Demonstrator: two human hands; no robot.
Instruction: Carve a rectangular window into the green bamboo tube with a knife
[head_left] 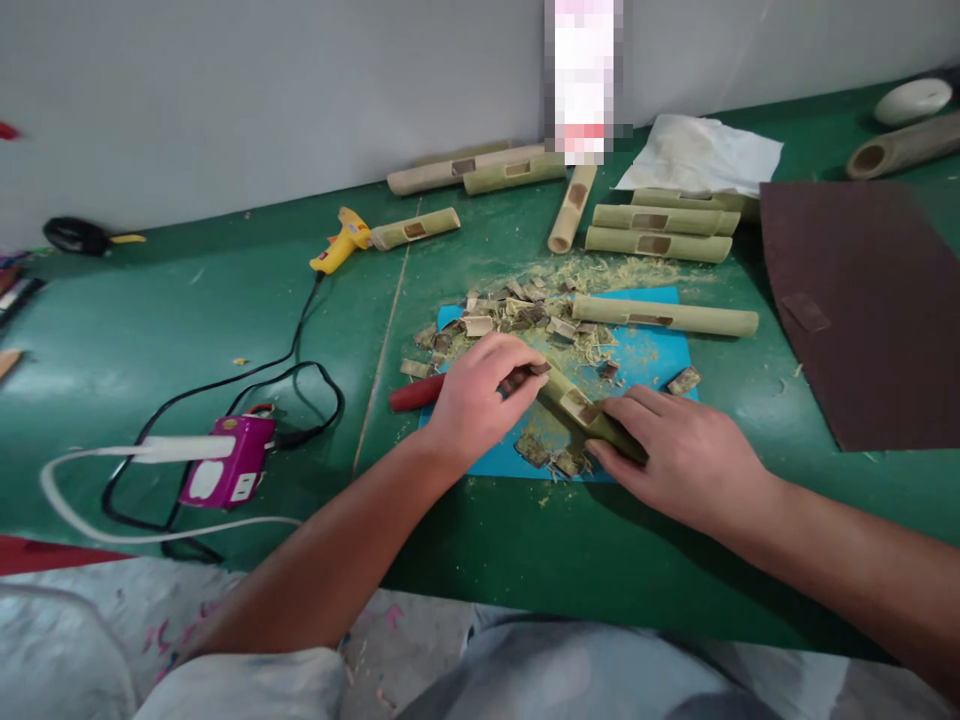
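"Surveying from the largest thing down: what are you working over?"

"A green table (480, 540), with a blue sheet (491, 462) near its front edge. Your bamboo tube (559, 385) is above the sheet, towards the sheet's near right corner."

"Your grip, right then left?"

"Your right hand (682, 450) is wrapped around the tube's near end, thumb on your side, fingers opposite. Your left hand (476, 395) is closed on a dark piece (538, 369) beside the far end. Whether it also grips the tube, cannot tell."

"Handling notes?"

"Judgement: brace the tube firmly with your right, clear of the cut opening (579, 405), so it cannot roll. Work the left fingertips lightly, with small, controlled pressure. Let debris drop on the sheet; mind the loose chips (517, 310), which could tip the tube if caught beneath it."

"Orientation?"

"Long axis oblique to the table's front edge: one end points away and to your left, the other back towards you and to your right, under your palm. The opening faces mostly up."

"Smallest item?"

"That dark piece, at your left thumb and forefinger. Material: unclear, partly hidden by the fingers."
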